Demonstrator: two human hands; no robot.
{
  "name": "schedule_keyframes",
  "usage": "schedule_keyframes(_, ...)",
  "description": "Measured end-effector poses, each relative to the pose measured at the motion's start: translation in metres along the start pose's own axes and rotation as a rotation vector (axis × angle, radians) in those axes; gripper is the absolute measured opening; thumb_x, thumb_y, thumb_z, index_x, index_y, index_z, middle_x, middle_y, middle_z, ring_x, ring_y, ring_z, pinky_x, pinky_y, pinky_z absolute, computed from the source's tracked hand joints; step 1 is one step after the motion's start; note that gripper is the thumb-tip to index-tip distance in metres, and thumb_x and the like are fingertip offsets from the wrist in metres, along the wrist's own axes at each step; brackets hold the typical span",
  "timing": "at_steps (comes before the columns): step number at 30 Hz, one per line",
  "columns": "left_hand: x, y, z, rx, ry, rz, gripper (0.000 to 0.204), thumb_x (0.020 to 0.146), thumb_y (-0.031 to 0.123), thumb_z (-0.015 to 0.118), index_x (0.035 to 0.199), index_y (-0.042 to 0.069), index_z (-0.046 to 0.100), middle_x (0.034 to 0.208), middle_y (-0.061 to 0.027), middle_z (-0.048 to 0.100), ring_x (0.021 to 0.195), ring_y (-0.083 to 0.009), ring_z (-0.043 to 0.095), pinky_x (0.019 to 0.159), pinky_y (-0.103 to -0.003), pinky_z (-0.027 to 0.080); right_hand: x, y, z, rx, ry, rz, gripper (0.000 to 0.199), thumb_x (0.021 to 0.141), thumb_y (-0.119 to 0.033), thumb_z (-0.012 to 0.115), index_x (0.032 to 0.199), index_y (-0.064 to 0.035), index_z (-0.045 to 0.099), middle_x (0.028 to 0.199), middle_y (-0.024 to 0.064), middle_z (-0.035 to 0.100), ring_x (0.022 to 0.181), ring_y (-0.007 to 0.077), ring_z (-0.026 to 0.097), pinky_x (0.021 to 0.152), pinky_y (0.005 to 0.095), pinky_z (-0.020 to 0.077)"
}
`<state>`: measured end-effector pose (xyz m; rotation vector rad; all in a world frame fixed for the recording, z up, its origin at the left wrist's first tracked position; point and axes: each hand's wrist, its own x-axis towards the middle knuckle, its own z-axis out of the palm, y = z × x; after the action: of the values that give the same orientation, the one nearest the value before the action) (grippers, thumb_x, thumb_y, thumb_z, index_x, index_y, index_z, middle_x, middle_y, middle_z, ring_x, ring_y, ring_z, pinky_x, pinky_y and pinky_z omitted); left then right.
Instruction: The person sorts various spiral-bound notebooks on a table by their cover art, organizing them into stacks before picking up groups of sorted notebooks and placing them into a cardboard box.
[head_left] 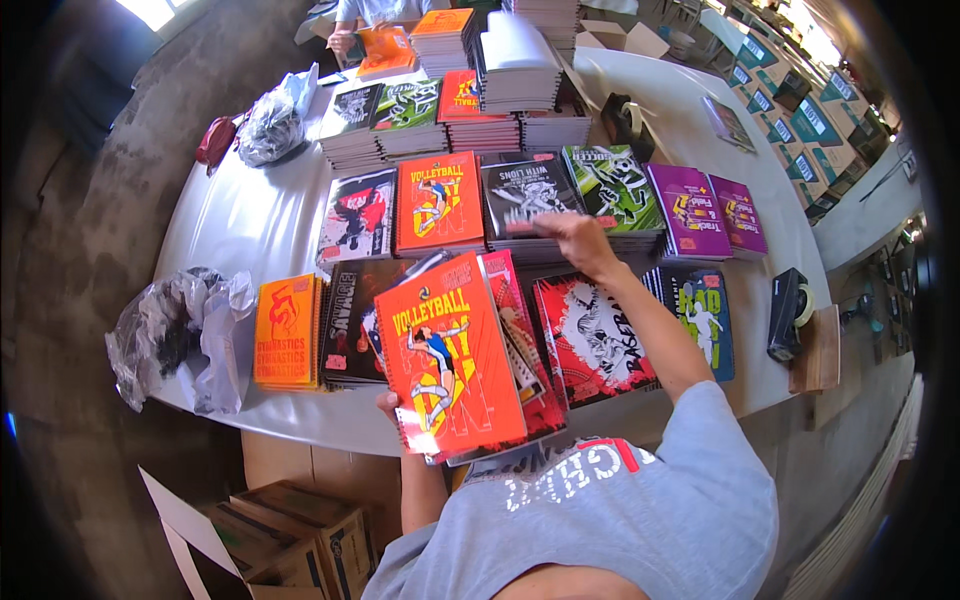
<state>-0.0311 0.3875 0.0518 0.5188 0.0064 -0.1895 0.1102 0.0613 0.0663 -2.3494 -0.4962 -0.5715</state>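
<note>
My left hand [388,403] is closed on the edge of a fanned handful of spiral notebooks, held tilted in front of my chest. On top of that handful is an orange-red notebook [450,360] with a jumping player on its cover; pink and dark covers peek out behind it. Farther out, my right hand [578,240] hangs over the near edge of a stack of black notebooks [525,190]. Its fingertips are smeared by motion, so whether they grip a cover cannot be told. Beside it lie green notebooks [612,185] and another orange-red stack [437,205].
Notebook stacks in rows cover the white table [260,215]. Crumpled plastic [185,330] lies at left, a black tape dispenser [787,315] at right. Cartons [290,540] stand below the near edge. Across the table, another person's hand [342,42] is near an orange notebook [387,50].
</note>
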Motion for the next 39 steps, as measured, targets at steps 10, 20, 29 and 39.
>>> schedule_keyframes(10,0.01,-0.049,0.016,-0.037,-0.068,-0.044,0.086,0.064,0.046,0.062,0.13,-0.001,0.031,0.119,-0.0219,0.048,0.103,-0.0342,0.054,0.087,-0.046,0.047,-0.039,-0.173,-0.088,0.005,-0.509,-0.546,0.034,0.072,-0.014,0.059,0.105,-0.0063,0.06,0.111,0.0133,0.057,0.093,0.0251,0.059,0.078,0.0339,0.0491)
schedule_keyframes(20,0.018,-0.071,0.051,0.04,-0.017,-0.048,0.079,0.06,0.029,0.057,0.128,-0.003,0.031,0.115,-0.0214,0.051,0.099,-0.0337,0.056,0.085,-0.044,0.049,-0.052,0.093,-0.1,-0.271,-0.197,0.006,0.039,0.078,-0.017,0.063,0.114,-0.0032,0.056,0.115,0.0161,0.057,0.107,0.0243,0.054,0.094,0.0363,0.0401)
schedule_keyframes(29,0.031,-0.105,0.076,-0.015,-0.126,-0.193,0.081,0.06,0.032,0.059,0.128,-0.003,0.032,0.116,-0.0205,0.051,0.1,-0.0326,0.056,0.084,-0.043,0.049,0.026,-0.01,-0.152,0.821,-0.276,-0.526,0.028,0.076,0.006,0.056,0.102,-0.0023,0.063,0.103,0.0137,0.063,0.099,0.0243,0.059,0.089,0.0345,0.044)
schedule_keyframes(39,0.036,-0.157,0.095,-0.056,-0.127,-0.286,0.081,0.059,0.032,0.06,0.127,-0.003,0.033,0.115,-0.0198,0.051,0.1,-0.0317,0.056,0.084,-0.043,0.05,-0.12,0.119,-0.216,-0.281,-0.495,0.334,0.071,0.07,-0.022,0.07,0.133,-0.0141,0.039,0.141,0.0096,0.031,0.133,0.0239,0.024,0.106,0.0493,0.0184)
